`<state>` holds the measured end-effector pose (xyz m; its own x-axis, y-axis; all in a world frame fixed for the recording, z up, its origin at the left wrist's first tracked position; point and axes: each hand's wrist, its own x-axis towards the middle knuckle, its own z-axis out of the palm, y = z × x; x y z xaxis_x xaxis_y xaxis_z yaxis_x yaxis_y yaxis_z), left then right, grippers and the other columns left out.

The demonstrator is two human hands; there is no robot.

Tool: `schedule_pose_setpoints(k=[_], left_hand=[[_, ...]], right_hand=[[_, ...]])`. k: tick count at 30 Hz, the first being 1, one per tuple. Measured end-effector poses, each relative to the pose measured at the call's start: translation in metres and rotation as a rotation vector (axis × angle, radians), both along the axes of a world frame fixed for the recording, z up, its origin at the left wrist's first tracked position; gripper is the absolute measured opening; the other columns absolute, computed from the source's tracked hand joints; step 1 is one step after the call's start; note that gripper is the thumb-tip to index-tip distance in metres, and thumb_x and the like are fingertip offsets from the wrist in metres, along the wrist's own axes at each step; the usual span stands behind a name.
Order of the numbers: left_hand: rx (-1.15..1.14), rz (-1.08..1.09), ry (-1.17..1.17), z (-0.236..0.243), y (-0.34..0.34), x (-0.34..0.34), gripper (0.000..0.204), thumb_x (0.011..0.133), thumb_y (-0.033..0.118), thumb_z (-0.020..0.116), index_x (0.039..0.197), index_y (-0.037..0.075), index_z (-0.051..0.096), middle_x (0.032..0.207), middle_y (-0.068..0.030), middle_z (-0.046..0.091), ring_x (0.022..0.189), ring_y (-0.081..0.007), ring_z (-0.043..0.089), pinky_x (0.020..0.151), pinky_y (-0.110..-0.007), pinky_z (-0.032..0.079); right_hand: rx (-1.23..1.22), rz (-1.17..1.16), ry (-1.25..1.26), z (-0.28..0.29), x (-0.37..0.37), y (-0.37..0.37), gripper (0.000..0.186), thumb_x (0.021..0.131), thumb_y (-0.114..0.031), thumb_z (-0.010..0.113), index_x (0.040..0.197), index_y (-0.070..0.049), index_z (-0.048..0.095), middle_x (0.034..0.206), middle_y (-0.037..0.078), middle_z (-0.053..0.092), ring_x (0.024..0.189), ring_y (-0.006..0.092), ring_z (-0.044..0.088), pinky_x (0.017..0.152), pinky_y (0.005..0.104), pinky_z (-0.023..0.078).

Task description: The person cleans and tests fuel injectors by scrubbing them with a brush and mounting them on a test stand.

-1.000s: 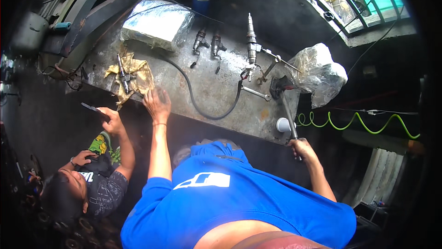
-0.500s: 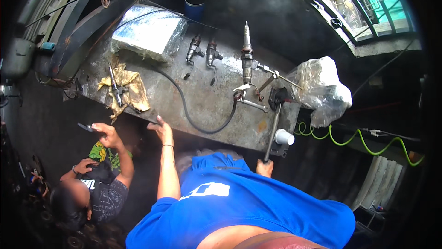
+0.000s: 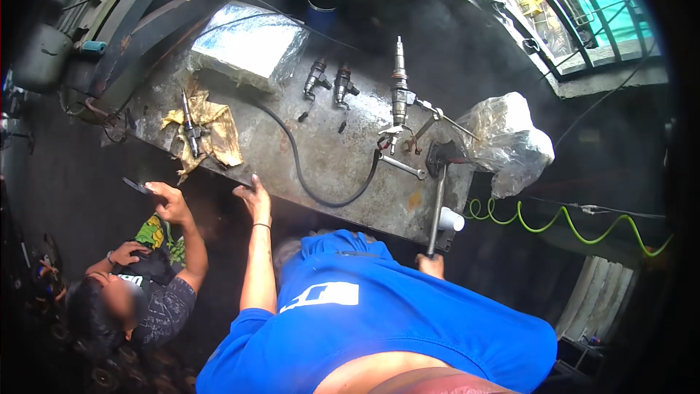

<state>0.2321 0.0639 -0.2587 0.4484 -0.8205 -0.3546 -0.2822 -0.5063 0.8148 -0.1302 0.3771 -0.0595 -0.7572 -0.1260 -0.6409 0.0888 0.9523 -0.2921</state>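
My right hand (image 3: 431, 266) is closed round the lower end of a long metal lever (image 3: 437, 212), beside the bench's right end. The lever runs up to a dark fitting (image 3: 440, 155) on the bench. Beside that, a fuel injector (image 3: 399, 91) is joined by a side clamp or fitting (image 3: 430, 113). A wrench (image 3: 402, 166) lies below the injector, near the end of a black hose (image 3: 295, 153). My left hand (image 3: 255, 201) is at the bench's front edge, thumb and fingers apart, holding nothing; whether it touches the edge I cannot tell.
On the metal bench (image 3: 335, 168) lie two more injectors (image 3: 343, 88), another on a stained cloth (image 3: 211, 128), and a plastic-wrapped block (image 3: 244, 40). A wrapped bundle (image 3: 507, 142), white cup (image 3: 452, 219) and green coiled hose (image 3: 536, 228) are right. A co-worker (image 3: 157, 285) sits left, holding a dark object.
The lever's lower end and my right hand have moved slightly to the right. My left hand stays by the bench edge. The view has shifted a little.
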Motion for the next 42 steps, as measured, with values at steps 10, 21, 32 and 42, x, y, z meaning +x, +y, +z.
schedule_pose_setpoints(k=[10,21,32,42], left_hand=[[0.125,0.005,0.055,0.009,0.0,-0.018,0.066,0.099,0.033,0.06,0.134,-0.012,0.024,0.139,-0.0367,0.036,0.131,-0.0456,0.041,0.11,-0.05,0.035],[0.032,-0.021,-0.083,-0.03,0.011,0.006,0.048,0.1,0.033,0.06,0.123,0.004,0.029,0.108,-0.0183,0.056,0.089,-0.0227,0.061,0.055,-0.032,0.053],[0.147,-0.225,-0.052,0.045,-0.003,0.02,0.069,0.088,0.047,0.074,0.122,-0.003,0.039,0.108,-0.0277,0.065,0.099,-0.0414,0.067,0.086,-0.047,0.052],[-0.139,-0.515,-0.289,0.109,-0.038,0.037,0.034,0.088,0.035,0.069,0.09,0.001,0.065,0.09,-0.0231,0.07,0.087,-0.0439,0.068,0.079,-0.052,0.054]], right_hand=[[-0.022,0.124,-0.146,0.069,-0.03,-0.006,0.021,0.079,-0.019,0.065,0.069,0.0,0.061,0.052,0.006,0.053,0.041,0.0182,0.052,0.041,0.0354,0.043],[0.012,0.07,0.144,-0.048,0.014,0.023,0.027,0.077,-0.021,0.069,0.067,0.003,0.059,0.061,0.014,0.058,0.059,0.0266,0.056,0.06,0.0465,0.044],[0.024,-0.115,0.521,-0.163,0.006,0.077,0.047,0.067,-0.022,0.078,0.102,0.006,0.066,0.103,0.024,0.066,0.1,0.0385,0.063,0.091,0.0478,0.049],[0.028,0.236,-0.183,0.097,-0.053,-0.016,0.029,0.084,-0.028,0.059,0.076,-0.001,0.065,0.056,0.002,0.051,0.045,0.0131,0.051,0.043,0.031,0.043]])
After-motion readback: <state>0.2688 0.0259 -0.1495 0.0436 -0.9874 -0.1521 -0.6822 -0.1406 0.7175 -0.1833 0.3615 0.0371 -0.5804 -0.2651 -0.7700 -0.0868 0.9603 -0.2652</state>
